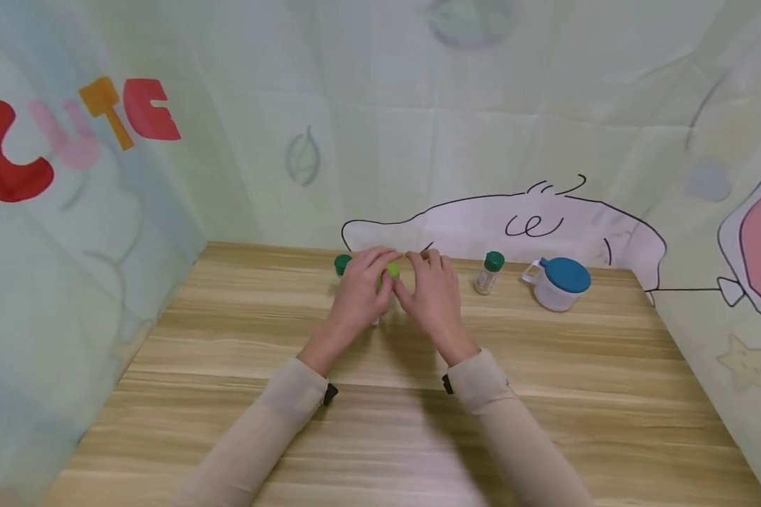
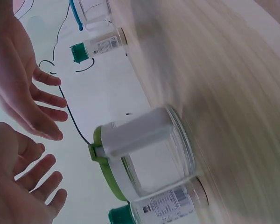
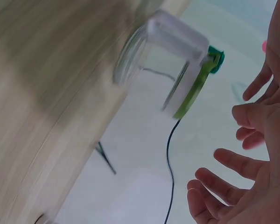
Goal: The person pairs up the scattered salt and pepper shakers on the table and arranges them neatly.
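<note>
A clear glass jar [image 2: 154, 163] with a light green lid [image 1: 392, 269] and a white handle [image 2: 137, 133] stands upright on the table, partly hidden by the hands in the head view. My left hand [image 1: 360, 290] is just above its left side, fingers loosely bent. My right hand [image 1: 436, 292] hovers to the right, its fingertips near those of the left. Both wrist views show a gap between the fingers and the lid, and nothing is held. Beside the jar on the left is a seasoning bottle [image 2: 165, 205] with a dark green cap [image 1: 342, 264].
Another green-capped seasoning bottle [image 1: 488, 273] stands to the right of the hands. Farther right is a translucent cup [image 1: 553, 296] with a blue lid [image 1: 567, 274] and a side handle. A printed cloth backdrop [image 1: 380, 155] rises along the rear edge of the wooden table [image 1: 380, 436].
</note>
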`<state>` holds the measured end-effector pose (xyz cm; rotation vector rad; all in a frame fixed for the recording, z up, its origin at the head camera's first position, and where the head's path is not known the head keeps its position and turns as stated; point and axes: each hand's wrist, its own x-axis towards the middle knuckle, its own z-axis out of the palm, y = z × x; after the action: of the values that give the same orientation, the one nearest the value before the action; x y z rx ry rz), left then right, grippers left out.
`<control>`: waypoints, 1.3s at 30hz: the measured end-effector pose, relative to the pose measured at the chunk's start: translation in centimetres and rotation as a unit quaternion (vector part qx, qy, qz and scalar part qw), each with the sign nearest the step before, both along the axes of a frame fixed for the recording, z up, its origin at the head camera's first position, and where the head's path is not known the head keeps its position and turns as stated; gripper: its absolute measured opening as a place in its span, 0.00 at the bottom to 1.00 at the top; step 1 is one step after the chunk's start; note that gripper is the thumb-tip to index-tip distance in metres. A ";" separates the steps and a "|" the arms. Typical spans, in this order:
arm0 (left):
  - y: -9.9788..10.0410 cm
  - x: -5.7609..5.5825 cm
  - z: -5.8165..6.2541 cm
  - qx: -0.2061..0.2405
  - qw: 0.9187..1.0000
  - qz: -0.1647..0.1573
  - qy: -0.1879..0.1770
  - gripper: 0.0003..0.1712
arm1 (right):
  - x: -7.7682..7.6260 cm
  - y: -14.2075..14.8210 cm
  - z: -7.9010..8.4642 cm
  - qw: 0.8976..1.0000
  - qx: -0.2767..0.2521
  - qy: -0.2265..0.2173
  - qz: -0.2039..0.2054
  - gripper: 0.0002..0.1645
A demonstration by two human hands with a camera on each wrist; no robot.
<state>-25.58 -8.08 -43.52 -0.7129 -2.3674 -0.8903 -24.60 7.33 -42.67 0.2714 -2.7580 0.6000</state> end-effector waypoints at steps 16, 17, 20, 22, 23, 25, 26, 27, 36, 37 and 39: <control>3.3 -0.4 0.3 -0.046 0.998 0.001 -0.047 0.19 | 0.7 6.6 0.6 0.999 0.022 0.018 -0.030 0.39; 3.5 -0.4 0.4 -0.052 0.997 0.002 -0.049 0.19 | 0.8 7.1 0.7 0.999 0.024 0.019 -0.033 0.40; 4.5 -0.5 0.6 -0.072 0.996 0.000 -0.061 0.19 | 0.9 8.4 0.9 0.999 0.022 0.016 -0.043 0.40; 5.3 -0.6 0.7 -0.084 0.994 -0.007 -0.072 0.19 | 0.9 9.5 1.0 0.998 0.019 0.013 -0.051 0.40; 5.8 -0.6 0.7 -0.093 0.993 -0.011 -0.078 0.20 | 1.0 10.1 1.0 0.998 0.021 0.012 -0.055 0.40; 6.6 -0.6 0.7 -0.109 0.990 -0.023 -0.088 0.21 | 1.1 11.3 0.9 0.998 0.019 0.009 -0.063 0.39; 7.1 -0.5 0.6 -0.117 0.988 -0.028 -0.094 0.22 | 1.2 11.9 0.8 0.998 0.018 0.009 -0.066 0.39; 7.5 -0.5 0.6 -0.124 0.987 -0.033 -0.098 0.22 | 1.3 12.5 0.7 0.998 0.013 0.008 -0.066 0.39; 9.3 -0.8 0.7 -0.151 0.982 -0.030 -0.112 0.24 | 1.8 15.9 0.5 0.997 -0.011 -0.011 -0.079 0.39; 9.4 -0.8 0.7 -0.153 0.981 -0.029 -0.112 0.24 | 1.8 16.1 0.5 0.997 -0.010 -0.011 -0.081 0.39; 9.5 -1.0 0.6 -0.156 0.981 -0.032 -0.113 0.24 | 1.8 16.4 0.5 0.996 -0.010 -0.014 -0.085 0.38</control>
<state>-26.58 1.41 -42.91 -0.8498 -2.7388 -0.6603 -22.81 23.76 -42.16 0.0228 -2.7635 0.5912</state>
